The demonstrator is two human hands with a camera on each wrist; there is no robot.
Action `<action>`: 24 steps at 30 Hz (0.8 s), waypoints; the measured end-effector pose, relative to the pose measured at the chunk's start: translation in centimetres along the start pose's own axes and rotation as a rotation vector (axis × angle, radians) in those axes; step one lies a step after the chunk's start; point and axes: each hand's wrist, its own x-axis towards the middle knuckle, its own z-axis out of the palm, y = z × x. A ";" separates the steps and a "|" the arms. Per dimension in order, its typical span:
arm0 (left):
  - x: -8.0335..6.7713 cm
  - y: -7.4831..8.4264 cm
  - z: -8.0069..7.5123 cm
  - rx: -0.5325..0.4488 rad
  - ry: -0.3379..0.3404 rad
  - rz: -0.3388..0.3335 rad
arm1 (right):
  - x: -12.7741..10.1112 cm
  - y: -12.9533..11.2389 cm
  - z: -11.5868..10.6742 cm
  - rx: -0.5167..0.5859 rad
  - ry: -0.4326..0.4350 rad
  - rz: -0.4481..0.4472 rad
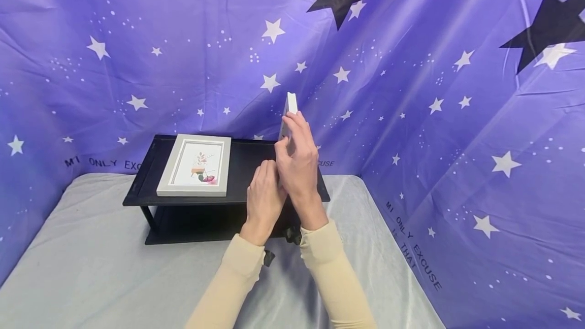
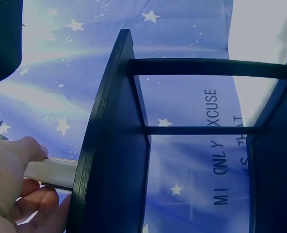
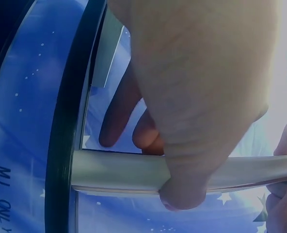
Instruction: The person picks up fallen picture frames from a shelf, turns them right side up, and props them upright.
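A light-coloured picture frame [image 1: 291, 103] stands upright, edge-on in the head view, over the right part of a black two-tier shelf [image 1: 249, 169]. My right hand [image 1: 299, 164] grips it higher up, and in the right wrist view the thumb lies across the frame's edge [image 3: 119, 171]. Lower and nearer to me, my left hand [image 1: 265, 192] pinches the same frame; the left wrist view has thumb and fingers around its end [image 2: 56, 173]. The frame's lower end meets the shelf top in the wrist views. Its picture side is hidden.
A second grey-white picture frame [image 1: 170, 179] with a plant picture lies flat on the shelf's left part. The shelf stands on a grey cloth [image 1: 91, 268]. Purple star-printed curtains [image 1: 183, 65] rise behind it and on both sides.
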 end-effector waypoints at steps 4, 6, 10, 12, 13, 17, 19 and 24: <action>0.1 0.1 0.0 0.013 0.002 -0.006 | 0.1 0.1 -0.1 -0.009 -0.010 0.014; 0.1 0.1 0.1 0.019 0.001 -0.010 | 0.1 0.2 -0.1 -0.014 -0.024 0.028; 0.1 0.2 0.1 0.027 -0.013 -0.023 | 0.1 0.5 -0.2 -0.025 -0.046 0.062; 0.1 0.2 0.0 0.027 -0.026 -0.026 | 0.1 0.5 -0.2 -0.026 -0.050 0.070; 0.2 0.1 0.0 0.028 -0.034 -0.025 | 0.1 0.5 -0.2 -0.024 -0.051 0.071; 0.3 -0.2 -0.7 0.047 -0.079 0.006 | 0.2 0.5 -0.2 -0.025 -0.052 0.074; 0.3 -0.5 -1.1 0.064 -0.099 0.024 | 0.2 0.4 -0.2 -0.024 -0.047 0.074; 0.7 -1.0 -2.3 0.100 -0.111 0.050 | 0.2 0.3 -0.1 -0.013 -0.036 0.076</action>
